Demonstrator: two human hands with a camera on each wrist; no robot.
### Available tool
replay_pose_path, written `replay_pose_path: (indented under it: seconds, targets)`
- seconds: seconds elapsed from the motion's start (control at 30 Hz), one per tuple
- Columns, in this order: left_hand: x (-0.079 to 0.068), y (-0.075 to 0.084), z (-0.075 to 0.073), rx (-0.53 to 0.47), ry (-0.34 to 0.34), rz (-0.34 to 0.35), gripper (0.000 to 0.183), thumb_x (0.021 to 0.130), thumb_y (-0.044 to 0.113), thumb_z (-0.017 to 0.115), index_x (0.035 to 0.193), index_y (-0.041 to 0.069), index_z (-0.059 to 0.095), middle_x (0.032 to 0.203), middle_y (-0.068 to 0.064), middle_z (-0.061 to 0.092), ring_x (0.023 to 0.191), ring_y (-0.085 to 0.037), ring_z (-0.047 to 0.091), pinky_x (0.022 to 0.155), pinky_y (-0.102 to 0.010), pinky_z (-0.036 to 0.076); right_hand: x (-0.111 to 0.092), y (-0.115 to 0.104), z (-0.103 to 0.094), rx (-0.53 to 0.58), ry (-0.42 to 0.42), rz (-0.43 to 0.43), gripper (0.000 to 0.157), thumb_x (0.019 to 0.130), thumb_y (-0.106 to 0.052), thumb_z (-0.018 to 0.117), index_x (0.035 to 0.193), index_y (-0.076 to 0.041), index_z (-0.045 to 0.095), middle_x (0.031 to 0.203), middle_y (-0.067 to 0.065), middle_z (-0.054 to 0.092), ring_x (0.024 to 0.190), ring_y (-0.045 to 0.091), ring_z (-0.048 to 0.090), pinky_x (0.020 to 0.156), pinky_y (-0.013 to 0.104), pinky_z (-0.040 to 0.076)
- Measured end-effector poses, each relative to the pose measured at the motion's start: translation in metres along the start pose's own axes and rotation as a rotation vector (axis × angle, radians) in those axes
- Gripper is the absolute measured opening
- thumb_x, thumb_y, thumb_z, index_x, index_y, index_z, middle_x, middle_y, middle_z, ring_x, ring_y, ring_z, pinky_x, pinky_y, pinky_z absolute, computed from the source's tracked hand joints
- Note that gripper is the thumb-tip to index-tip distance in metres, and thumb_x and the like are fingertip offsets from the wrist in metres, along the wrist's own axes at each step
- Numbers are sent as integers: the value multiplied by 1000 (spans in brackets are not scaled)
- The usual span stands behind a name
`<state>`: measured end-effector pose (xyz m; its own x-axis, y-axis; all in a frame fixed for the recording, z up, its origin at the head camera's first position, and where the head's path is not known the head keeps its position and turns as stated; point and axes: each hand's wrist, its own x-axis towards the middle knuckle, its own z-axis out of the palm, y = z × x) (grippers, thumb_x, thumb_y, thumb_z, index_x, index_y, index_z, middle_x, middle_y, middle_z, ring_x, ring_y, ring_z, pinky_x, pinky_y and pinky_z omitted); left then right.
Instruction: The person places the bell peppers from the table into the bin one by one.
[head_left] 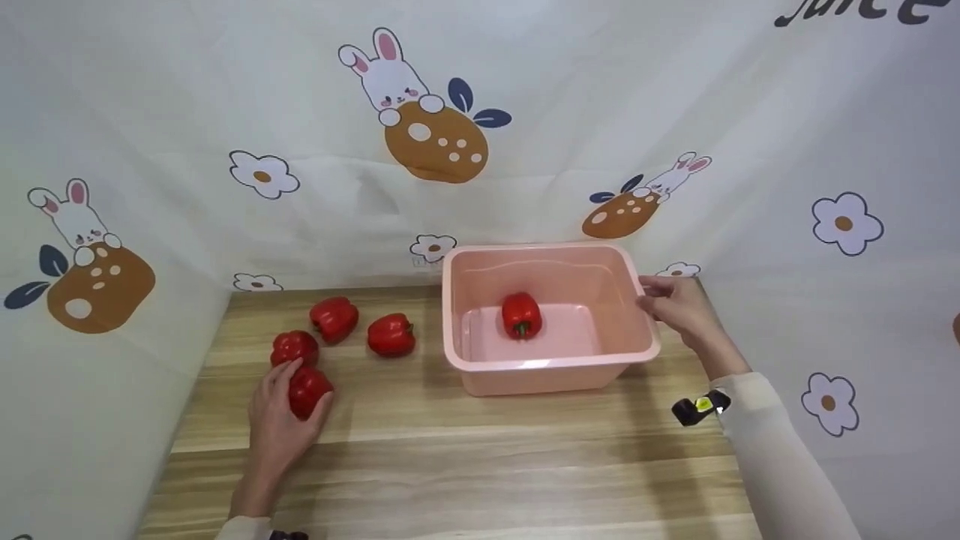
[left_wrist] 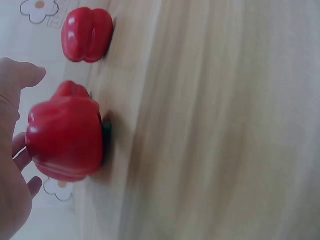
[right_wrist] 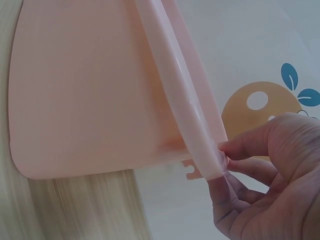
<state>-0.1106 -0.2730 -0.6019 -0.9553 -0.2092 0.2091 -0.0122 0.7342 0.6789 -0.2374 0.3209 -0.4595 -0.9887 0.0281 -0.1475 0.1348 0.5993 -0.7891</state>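
Head view: left hand (head_left: 283, 420) sits around the nearest red pepper (head_left: 310, 394), lower left of frame. Left wrist shows thumb clear of it, so I read that grip as apart, not clamped. Right hand (head_left: 679, 304) pinches the pink bin (head_left: 551, 365) by its rim, right of centre; one pepper (head_left: 521, 311) inside. Risks I see: rear pepper (head_left: 294, 348) crowds the fingers, could get knocked rolling. Glossy skin may slip under a lopsided pinch. Hard rim pull could tip the bin.

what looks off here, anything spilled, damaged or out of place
Nothing stands out: the pink bin looks undamaged, with one red pepper inside and four other red peppers outside, and no spill shows on the wooden surface.
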Motion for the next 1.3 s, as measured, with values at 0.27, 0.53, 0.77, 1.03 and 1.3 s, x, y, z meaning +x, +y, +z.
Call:
replay_pose_path:
  seconds: [0.27,0.53,0.77,1.03,1.3]
  targets:
    - [-20,-15,-4,-69,49,-109,87,90,24,84,160,5,36,158,-25,39,148,-44,37,122,-69,31,-1,1,0,14,9,-8,52,98,-12,66,147,1,59,127,30,71,89,11,70,75,17,60]
    - [-27,-22,-1,-123,23,-196,98,91,34,84,164,5,27,166,-26,31,155,-47,32,126,-68,30,-3,5,-3,29,16,-27,51,99,-12,66,147,3,58,127,31,71,88,10,71,75,17,60]
    - [-21,-25,8,-183,-23,-273,105,90,43,83,166,6,21,165,-25,31,156,-44,31,126,-67,29,-2,4,-3,32,-3,-35,50,99,-12,67,147,1,59,125,31,72,88,11,71,76,18,61]
    - [-8,-26,19,-282,-32,-296,108,89,48,83,168,13,16,166,-22,28,155,-43,31,124,-72,29,-2,5,-2,26,-4,-65,49,99,-10,66,146,2,59,126,32,72,91,14,74,76,18,61]
    - [2,-29,28,-282,27,-221,100,89,34,84,166,12,22,162,-24,34,151,-43,35,121,-73,31,-2,7,0,28,10,-70,48,100,-8,65,145,3,60,123,32,72,85,7,70,73,16,60]
